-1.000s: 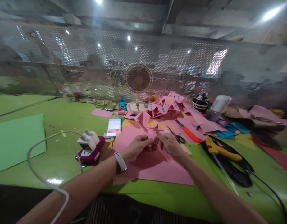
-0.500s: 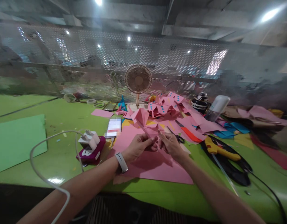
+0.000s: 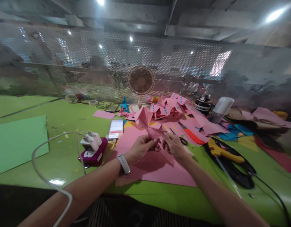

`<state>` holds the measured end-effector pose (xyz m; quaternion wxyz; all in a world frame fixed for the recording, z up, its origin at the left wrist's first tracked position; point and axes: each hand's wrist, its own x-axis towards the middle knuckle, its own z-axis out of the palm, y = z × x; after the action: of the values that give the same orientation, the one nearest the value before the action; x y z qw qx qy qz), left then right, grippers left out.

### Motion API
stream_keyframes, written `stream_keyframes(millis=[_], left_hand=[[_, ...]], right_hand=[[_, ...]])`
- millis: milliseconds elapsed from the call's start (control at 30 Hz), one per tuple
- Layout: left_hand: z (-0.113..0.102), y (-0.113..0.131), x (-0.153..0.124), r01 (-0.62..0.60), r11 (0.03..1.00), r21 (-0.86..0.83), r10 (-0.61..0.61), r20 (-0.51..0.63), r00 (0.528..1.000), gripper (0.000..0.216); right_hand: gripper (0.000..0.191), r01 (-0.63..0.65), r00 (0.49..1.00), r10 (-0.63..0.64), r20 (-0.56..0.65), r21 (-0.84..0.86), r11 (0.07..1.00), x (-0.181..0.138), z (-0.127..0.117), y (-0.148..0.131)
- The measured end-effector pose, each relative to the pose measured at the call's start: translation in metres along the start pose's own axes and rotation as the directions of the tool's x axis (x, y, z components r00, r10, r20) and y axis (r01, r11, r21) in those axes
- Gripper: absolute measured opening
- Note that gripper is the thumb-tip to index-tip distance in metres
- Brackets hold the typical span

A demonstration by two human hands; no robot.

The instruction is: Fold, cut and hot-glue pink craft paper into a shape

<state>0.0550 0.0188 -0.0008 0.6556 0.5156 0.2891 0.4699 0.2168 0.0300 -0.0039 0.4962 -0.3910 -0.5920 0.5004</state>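
Observation:
Both my hands pinch a folded piece of pink paper (image 3: pixel 144 118) above the middle of the table. My left hand (image 3: pixel 145 145) has a light wristband and grips the paper's lower left part between thumb and fingers. My right hand (image 3: pixel 172 144) is closed at the paper's right end, its thumb and forefinger pressed together. Beneath them lies a large pink sheet (image 3: pixel 157 175). Scissors (image 3: pixel 183 141) lie just beyond my right hand, partly covered. A heap of folded pink paper pieces with blue diamonds (image 3: pixel 170 105) sits behind.
A yellow glue gun (image 3: pixel 224 153) rests on a black holder at right. To the left are a phone (image 3: pixel 116 128), white chargers (image 3: pixel 91 142) on a purple power strip, a loose cable and a green sheet (image 3: pixel 20 143). A fan (image 3: pixel 140 80) stands at the back before a perforated screen.
Very little differs. My hands stay on the folded pink paper, with only a slight shift of the right fingers and the paper.

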Motion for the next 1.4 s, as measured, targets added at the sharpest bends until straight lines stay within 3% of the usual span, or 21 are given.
stream_keyframes(millis=[267, 467, 567, 767, 1000, 1233, 1400], left_hand=[[-0.001, 0.003, -0.003, 0.011, 0.999, 0.042, -0.012, 0.024, 1.000, 0.037], [-0.004, 0.008, -0.003, -0.024, 0.995, 0.093, 0.041, -0.181, 0.983, 0.039], [-0.007, 0.007, -0.001, -0.055, 0.996, 0.075, 0.070, -0.205, 0.976, 0.039], [-0.006, 0.003, 0.001, -0.104, 0.994, 0.046, 0.112, -0.214, 0.970, 0.039], [-0.005, 0.006, 0.001, -0.063, 0.998, 0.025, 0.067, -0.247, 0.967, 0.034], [-0.019, 0.008, 0.008, -0.058, 0.992, -0.109, 0.011, -0.391, 0.920, 0.033], [-0.025, 0.008, 0.012, -0.059, 0.989, -0.139, -0.001, -0.393, 0.919, 0.029]], right_hand=[[0.057, 0.016, 1.000, -0.016, -0.004, -0.047, 0.999, -0.002, -0.003, -0.002], [0.058, 0.035, 0.999, -0.033, 0.025, -0.106, 0.994, 0.001, -0.006, -0.001], [0.056, 0.022, 1.000, -0.020, 0.021, -0.069, 0.997, 0.000, -0.007, 0.000], [0.049, -0.049, 0.981, 0.075, 0.177, -0.145, 0.988, -0.002, -0.004, 0.002], [0.049, 0.021, 0.999, -0.016, 0.047, -0.109, 0.994, 0.006, -0.004, 0.006], [0.046, 0.038, 0.997, -0.033, 0.074, -0.074, 0.996, 0.014, -0.017, 0.007], [0.042, 0.071, 0.996, -0.072, 0.050, 0.021, 0.997, 0.016, -0.014, 0.006]])
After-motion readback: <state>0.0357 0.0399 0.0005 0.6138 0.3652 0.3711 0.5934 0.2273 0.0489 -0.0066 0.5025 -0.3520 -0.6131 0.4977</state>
